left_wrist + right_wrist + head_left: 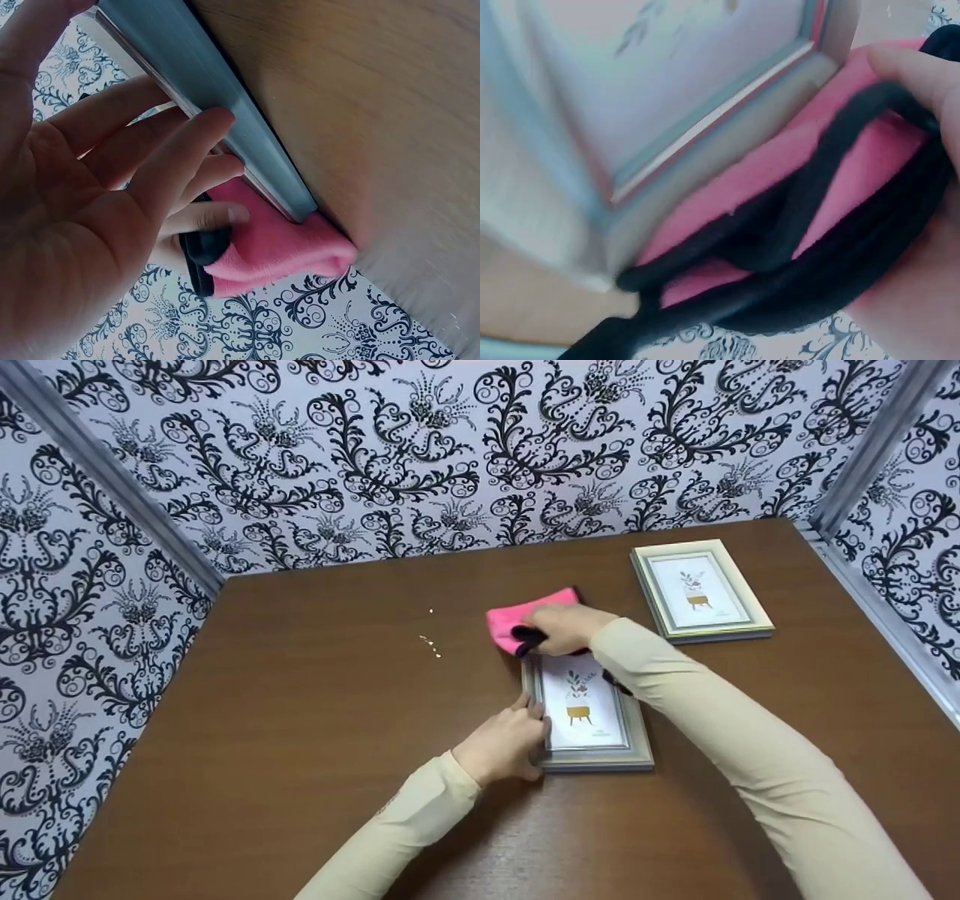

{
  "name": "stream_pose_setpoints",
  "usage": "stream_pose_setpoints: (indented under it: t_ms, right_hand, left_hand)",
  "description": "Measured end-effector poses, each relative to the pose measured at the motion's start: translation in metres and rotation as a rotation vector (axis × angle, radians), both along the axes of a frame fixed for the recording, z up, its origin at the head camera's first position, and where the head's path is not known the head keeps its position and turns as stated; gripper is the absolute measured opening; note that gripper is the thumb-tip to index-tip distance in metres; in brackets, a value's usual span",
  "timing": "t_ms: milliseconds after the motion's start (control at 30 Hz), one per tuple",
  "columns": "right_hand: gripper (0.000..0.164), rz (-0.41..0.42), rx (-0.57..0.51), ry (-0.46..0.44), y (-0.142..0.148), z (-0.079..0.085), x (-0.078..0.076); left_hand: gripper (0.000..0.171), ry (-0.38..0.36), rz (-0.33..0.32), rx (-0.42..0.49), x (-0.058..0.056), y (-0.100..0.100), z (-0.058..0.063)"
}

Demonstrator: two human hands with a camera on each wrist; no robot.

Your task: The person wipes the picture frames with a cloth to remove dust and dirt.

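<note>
A cream-and-grey picture frame (641,742) lies face up, showing a plant in a yellow pot. My left hand (506,742) grips its left side, the thumb near the front corner and fingers against the edge. In the left wrist view, those fingers (202,139) touch the frame's grey side (225,112). My right hand (566,628) holds a folded pink cloth (506,622) with black trim at the frame's far edge. The right wrist view is blurred, with the cloth (780,161) bunched along the frame's border (720,157).
A second, similar picture frame (761,626) lies at the back right of the brown table (315,697). Several small pale flakes (429,642) are scattered left of the cloth. Patterned walls (420,457) with grey metal posts stand behind and on both sides.
</note>
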State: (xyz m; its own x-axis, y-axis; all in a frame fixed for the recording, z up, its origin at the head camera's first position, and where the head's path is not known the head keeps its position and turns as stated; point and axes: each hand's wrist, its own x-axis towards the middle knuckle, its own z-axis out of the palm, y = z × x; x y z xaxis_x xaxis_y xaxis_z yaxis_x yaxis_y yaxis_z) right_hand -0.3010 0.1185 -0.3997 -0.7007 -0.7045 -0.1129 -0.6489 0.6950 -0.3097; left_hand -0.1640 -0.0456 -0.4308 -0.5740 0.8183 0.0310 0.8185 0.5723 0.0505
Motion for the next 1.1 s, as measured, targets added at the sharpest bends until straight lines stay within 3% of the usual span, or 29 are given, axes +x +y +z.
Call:
stream_pose_setpoints:
  t_ms: [100, 267, 400, 600, 733, 933, 1100]
  right_hand:
    - [0.014, 0.050, -0.055, 0.014, -0.004, -0.005, 0.000]
    - [0.016, 0.044, -0.113, 0.001, 0.002, -0.010, -0.001]
    - [0.019, 0.032, -0.100, -0.035, 0.015, -0.008, -0.002]
    - [0.039, -0.072, -0.001, -0.128, 0.042, 0.000, -0.006]
    - [0.036, -0.143, 0.034, -0.164, 0.055, 0.006, -0.005]
    - [0.024, -0.186, 0.066, -0.075, 0.059, 0.006, 0.001]
    - [0.021, -0.174, 0.084, 0.037, 0.051, 0.000, 0.009]
  left_hand:
    - [0.036, -0.007, 0.022, -0.024, 0.001, 0.002, 0.001]
    - [0.037, 0.008, 0.058, -0.052, 0.003, 0.005, 0.003]
    - [0.035, 0.035, 0.056, -0.059, 0.004, 0.006, 0.003]
    - [0.033, 0.028, 0.070, -0.063, 0.003, 0.006, 0.006]
    - [0.034, 0.027, 0.076, -0.068, 0.004, 0.006, 0.007]
    - [0.036, 0.032, 0.085, -0.064, 0.006, 0.006, 0.005]
    - [0.054, 0.106, 0.101, -0.108, 0.011, 0.004, 0.001]
